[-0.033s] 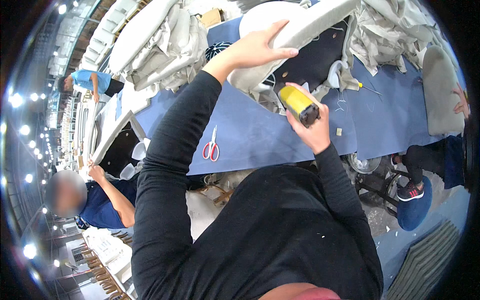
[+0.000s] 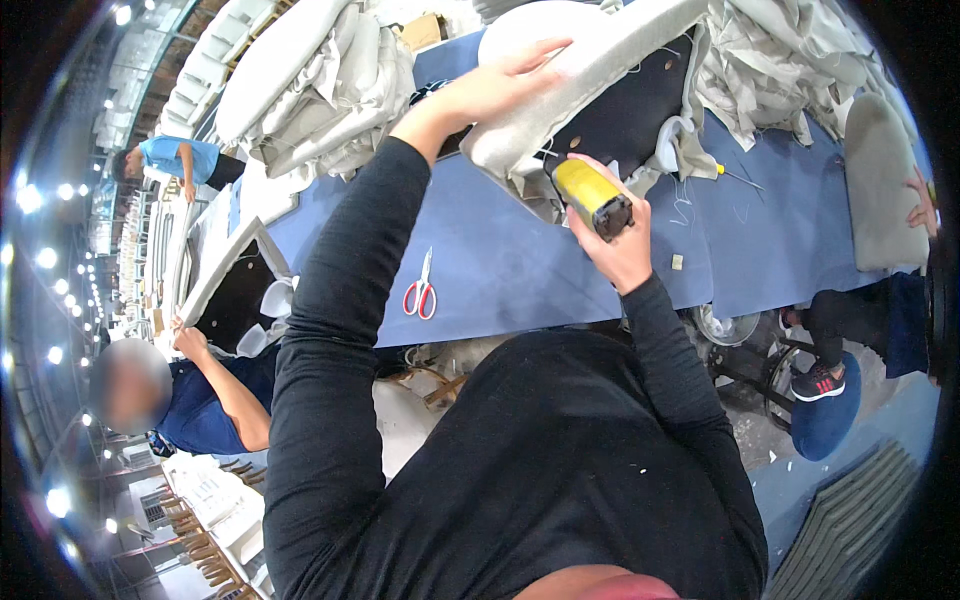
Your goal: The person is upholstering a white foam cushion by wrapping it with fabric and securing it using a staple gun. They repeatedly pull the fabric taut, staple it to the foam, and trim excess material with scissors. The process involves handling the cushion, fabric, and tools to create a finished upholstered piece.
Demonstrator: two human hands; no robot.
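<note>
A light grey fabric-covered padded panel [image 2: 610, 62] with a black underside [image 2: 640, 105] leans over the far part of the blue work table. My left hand [image 2: 497, 92] lies along its padded edge with the fingers stretched out, slightly blurred. In my right hand [image 2: 622, 245] is a yellow-and-black staple gun [image 2: 588, 187], its front end against the panel's near edge. That contact spot is hidden behind the tool. Loose fabric and a white piece [image 2: 672, 145] hang at the panel's right side.
Red-handled scissors [image 2: 421, 287] and a yellow-handled pointed tool [image 2: 738, 177] lie on the blue table [image 2: 500, 280]. Fabric-covered pieces [image 2: 320, 90] are piled at the left, loose fabric [image 2: 775, 70] at the right. A co-worker [image 2: 215, 395] handles another panel at the left.
My left hand has slid slightly left and down along the panel. The panel has shifted slightly. The staple gun in my right hand has moved a little left and away from me.
</note>
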